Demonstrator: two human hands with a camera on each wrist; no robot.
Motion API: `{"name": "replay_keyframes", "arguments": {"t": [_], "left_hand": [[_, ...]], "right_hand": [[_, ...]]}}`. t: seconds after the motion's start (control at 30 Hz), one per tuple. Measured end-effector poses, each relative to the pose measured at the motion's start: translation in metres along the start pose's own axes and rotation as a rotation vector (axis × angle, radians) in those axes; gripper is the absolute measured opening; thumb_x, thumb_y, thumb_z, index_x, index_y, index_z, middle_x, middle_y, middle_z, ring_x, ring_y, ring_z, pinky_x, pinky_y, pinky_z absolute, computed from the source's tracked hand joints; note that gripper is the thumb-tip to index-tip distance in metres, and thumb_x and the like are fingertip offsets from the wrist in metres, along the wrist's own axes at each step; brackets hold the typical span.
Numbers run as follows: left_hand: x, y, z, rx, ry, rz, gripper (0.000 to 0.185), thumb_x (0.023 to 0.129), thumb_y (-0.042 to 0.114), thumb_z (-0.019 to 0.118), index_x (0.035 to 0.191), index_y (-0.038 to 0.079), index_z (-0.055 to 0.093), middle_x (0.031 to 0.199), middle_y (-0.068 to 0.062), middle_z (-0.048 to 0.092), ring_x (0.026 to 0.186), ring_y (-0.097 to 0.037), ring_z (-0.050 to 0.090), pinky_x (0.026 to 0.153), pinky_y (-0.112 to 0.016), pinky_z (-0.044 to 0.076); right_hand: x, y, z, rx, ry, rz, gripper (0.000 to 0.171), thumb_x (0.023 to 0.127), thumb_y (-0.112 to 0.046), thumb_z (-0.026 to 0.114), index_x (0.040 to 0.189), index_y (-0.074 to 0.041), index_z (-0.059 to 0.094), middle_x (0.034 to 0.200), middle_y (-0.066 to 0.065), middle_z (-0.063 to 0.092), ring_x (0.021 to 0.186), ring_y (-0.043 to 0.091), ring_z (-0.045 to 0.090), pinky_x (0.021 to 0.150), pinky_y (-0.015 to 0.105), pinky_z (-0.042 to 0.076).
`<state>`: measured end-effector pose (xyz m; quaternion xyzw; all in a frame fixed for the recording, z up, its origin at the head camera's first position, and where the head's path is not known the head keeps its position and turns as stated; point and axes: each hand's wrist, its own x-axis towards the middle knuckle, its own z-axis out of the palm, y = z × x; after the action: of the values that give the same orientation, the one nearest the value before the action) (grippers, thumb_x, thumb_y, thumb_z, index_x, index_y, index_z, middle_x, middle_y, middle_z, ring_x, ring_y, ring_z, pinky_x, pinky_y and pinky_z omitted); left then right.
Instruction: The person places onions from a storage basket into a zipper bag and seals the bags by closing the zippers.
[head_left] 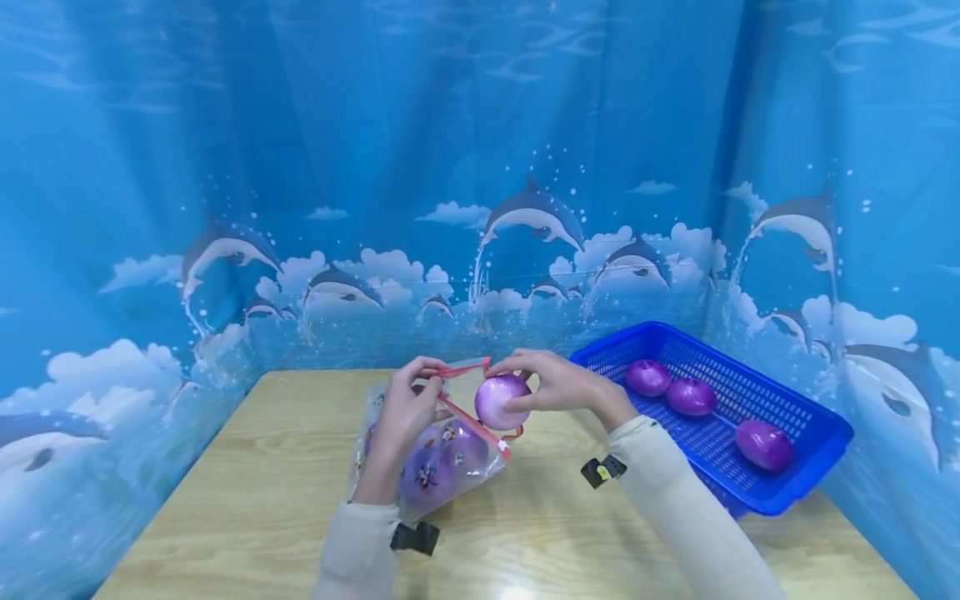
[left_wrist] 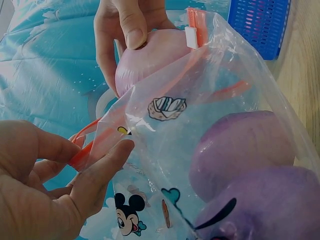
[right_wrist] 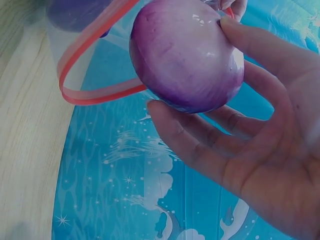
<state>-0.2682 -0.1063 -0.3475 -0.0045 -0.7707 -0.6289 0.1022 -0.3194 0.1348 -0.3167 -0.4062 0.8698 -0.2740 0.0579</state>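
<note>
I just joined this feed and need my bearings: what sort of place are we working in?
Probably a staged recording booth, not a kitchen: a wooden table closed in on three sides by a blue dolphin-print curtain, with only a blue basket of purple onions and a zip bag on it.

A light wooden counter (head_left: 247, 500) is carrying two things. A clear zip bag (head_left: 431, 467) printed with cartoons is lying near its middle, holding purple onions. A blue plastic basket (head_left: 795, 417) is sitting at the right edge, containing three purple onions.
</note>
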Motion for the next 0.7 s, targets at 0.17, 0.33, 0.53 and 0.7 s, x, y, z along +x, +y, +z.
{"name": "replay_keyframes", "arguments": {"t": [0.17, 0.33, 0.53, 0.7], "left_hand": [[0.0003, 0.0, -0.0006, 0.003, 0.001, -0.002, 0.023, 0.104, 0.007, 0.05, 0.118, 0.007, 0.068, 0.113, -0.018, 0.06, 0.079, -0.022, 0.064, 0.068, -0.035, 0.068], [0.0003, 0.0002, 0.0009, 0.015, -0.005, 0.007, 0.022, 0.104, 0.007, 0.051, 0.118, 0.008, 0.069, 0.114, -0.018, 0.062, 0.079, -0.022, 0.065, 0.068, -0.034, 0.068], [-0.0006, -0.0002, 0.0012, 0.012, 0.002, 0.0, 0.023, 0.104, 0.007, 0.051, 0.117, 0.008, 0.069, 0.112, -0.018, 0.061, 0.078, -0.021, 0.065, 0.068, -0.034, 0.068], [-0.0015, 0.0008, 0.0012, 0.01, 0.006, 0.0, 0.023, 0.104, 0.007, 0.051, 0.118, 0.008, 0.069, 0.111, -0.018, 0.06, 0.079, -0.021, 0.065, 0.068, -0.034, 0.068]], "right_hand": [[0.0016, -0.0009, 0.0021, -0.018, 0.009, -0.013, 0.052, 0.094, -0.029, 0.076, 0.142, -0.015, 0.062, 0.125, 0.007, 0.064, 0.11, 0.021, 0.062, 0.083, 0.023, 0.06], [0.0008, -0.0009, 0.0037, -0.017, 0.023, -0.013, 0.05, 0.094, -0.028, 0.076, 0.141, -0.016, 0.063, 0.123, 0.006, 0.064, 0.109, 0.02, 0.062, 0.085, 0.027, 0.061], [0.002, -0.0014, 0.0055, -0.024, 0.024, -0.015, 0.051, 0.094, -0.028, 0.076, 0.141, -0.013, 0.062, 0.123, 0.007, 0.065, 0.109, 0.02, 0.062, 0.085, 0.024, 0.06], [0.0023, -0.003, 0.0071, -0.036, 0.033, -0.001, 0.051, 0.094, -0.029, 0.076, 0.141, -0.015, 0.063, 0.123, 0.006, 0.065, 0.108, 0.019, 0.062, 0.084, 0.024, 0.059]]}}
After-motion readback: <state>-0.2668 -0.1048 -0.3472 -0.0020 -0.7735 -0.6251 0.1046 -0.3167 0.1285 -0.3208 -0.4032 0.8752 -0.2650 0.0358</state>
